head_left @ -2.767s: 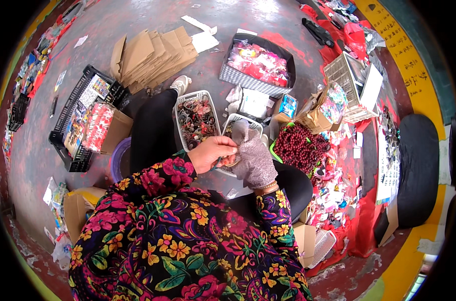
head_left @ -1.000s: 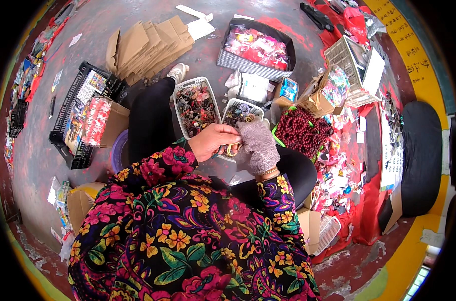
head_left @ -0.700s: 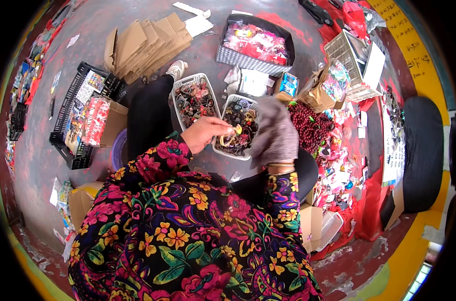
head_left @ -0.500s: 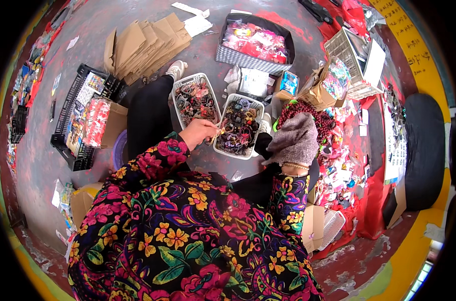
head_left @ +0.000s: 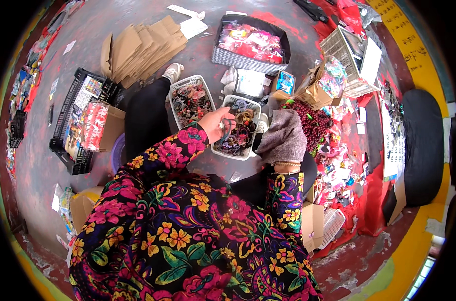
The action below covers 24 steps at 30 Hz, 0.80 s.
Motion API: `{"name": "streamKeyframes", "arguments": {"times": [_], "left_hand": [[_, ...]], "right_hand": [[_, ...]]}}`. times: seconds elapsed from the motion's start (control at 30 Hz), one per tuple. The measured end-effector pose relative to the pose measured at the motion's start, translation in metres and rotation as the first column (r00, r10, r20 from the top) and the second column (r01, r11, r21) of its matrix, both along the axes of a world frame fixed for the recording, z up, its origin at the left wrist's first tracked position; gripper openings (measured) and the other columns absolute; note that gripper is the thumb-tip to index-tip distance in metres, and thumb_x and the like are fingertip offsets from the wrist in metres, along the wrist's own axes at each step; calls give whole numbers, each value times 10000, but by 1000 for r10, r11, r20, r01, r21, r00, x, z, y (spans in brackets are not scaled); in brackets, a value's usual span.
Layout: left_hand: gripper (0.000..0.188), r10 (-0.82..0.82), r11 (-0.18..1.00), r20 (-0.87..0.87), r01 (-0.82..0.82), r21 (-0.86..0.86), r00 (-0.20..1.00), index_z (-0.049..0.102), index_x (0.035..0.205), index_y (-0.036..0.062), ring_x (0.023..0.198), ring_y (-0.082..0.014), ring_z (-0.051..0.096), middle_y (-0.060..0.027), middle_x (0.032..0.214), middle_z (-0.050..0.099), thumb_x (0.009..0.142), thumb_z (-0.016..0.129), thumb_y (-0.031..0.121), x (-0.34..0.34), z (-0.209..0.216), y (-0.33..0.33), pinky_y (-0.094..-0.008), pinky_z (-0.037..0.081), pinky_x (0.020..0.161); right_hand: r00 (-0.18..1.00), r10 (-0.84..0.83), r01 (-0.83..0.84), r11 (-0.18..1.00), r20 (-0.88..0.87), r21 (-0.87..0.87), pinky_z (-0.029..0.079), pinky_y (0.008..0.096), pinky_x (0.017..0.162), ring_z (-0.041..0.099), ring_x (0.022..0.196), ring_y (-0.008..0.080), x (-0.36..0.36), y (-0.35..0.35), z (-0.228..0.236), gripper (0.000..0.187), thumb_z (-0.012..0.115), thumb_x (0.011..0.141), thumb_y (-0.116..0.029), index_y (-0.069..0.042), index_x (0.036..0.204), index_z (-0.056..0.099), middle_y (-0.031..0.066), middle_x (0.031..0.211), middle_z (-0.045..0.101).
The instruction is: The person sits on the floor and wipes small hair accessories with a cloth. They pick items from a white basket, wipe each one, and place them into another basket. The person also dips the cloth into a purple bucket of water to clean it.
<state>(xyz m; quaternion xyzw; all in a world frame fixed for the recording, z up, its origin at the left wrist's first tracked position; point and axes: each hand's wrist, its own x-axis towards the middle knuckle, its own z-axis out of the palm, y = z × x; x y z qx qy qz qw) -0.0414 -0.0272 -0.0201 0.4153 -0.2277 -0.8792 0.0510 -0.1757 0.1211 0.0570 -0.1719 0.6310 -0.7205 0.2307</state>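
My left hand [head_left: 216, 124] is over the left edge of a white plastic basket [head_left: 231, 155], fingers curled round a dark loop [head_left: 227, 129] that looks like a hair tie. Below it, the basket holds a jumble of hair ties [head_left: 244, 131] in black, purple, brown and gold. A second white basket [head_left: 173, 106] stands to its left, filled with more hair ties [head_left: 192, 103] in pink, red and dark tones. A mauve-grey towel [head_left: 284, 135] drapes over my right hand and hides its fingers; only the wrist with a beaded bracelet [head_left: 287, 164] shows.
Beyond the baskets stands a grey woven bin [head_left: 248, 61] of pink packaged goods. Flattened cardboard [head_left: 147, 47] lies far left, near a black crate [head_left: 67, 150]. Dark red beads [head_left: 313, 120] and an open carton [head_left: 308, 95] are at the right. My legs flank the baskets.
My left hand has moved right from between the two baskets to over the right one, with the dark loop now in its fingers. The towel-covered right hand stays nearly in place.
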Motion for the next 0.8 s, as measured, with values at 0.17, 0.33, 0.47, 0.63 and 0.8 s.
{"name": "streamKeyframes", "arguments": {"times": [0.17, 0.33, 0.47, 0.63, 0.8], "left_hand": [[330, -20, 982, -267, 68, 174, 964, 475, 1021, -44, 858, -220, 526, -137, 943, 520, 695, 449, -5, 20, 1, -5, -320, 451, 754], [298, -148, 988, -322, 128, -82, 935, 494, 1001, -30, 875, -194, 524, -102, 944, 524, 711, 448, -77, 25, 3, 1, -298, 441, 768], [226, -282, 953, -376, 214, -213, 883, 502, 1014, -21, 858, -156, 549, -71, 922, 559, 789, 524, -10, 26, 17, 3, -263, 433, 774], [211, -317, 919, -339, 199, -339, 886, 502, 1017, -19, 864, -136, 558, -66, 931, 576, 817, 551, 30, 26, 38, 8, -245, 429, 781], [176, -201, 934, -337, 76, -348, 920, 513, 997, -11, 869, -137, 556, -80, 947, 576, 821, 528, -24, 27, 42, 11, -250, 434, 796]], "right_hand": [[973, 164, -145, 982, 164, -120, 414, 217, 585, 509, 661, 132, -2, 2, -9, 166, 505, 772, -16, -41, 935, 520, 15, 748, 522], [990, 136, -134, 988, -26, 77, 428, 230, 607, 513, 695, 133, 6, 1, 6, 222, 566, 713, 8, -37, 924, 515, 14, 780, 523], [828, 271, -63, 915, -491, 399, 440, 257, 625, 547, 704, 167, -7, 3, -33, 183, 583, 729, -79, -50, 895, 511, 45, 759, 552], [955, 281, -249, 934, -95, 256, 463, 325, 664, 602, 768, 253, -5, -3, -18, 243, 597, 732, -225, -57, 870, 489, 102, 788, 595], [440, 712, 21, 601, -547, 799, 457, 428, 666, 577, 823, 375, 12, -18, 22, 266, 522, 772, -209, -11, 930, 441, 187, 795, 564]]}}
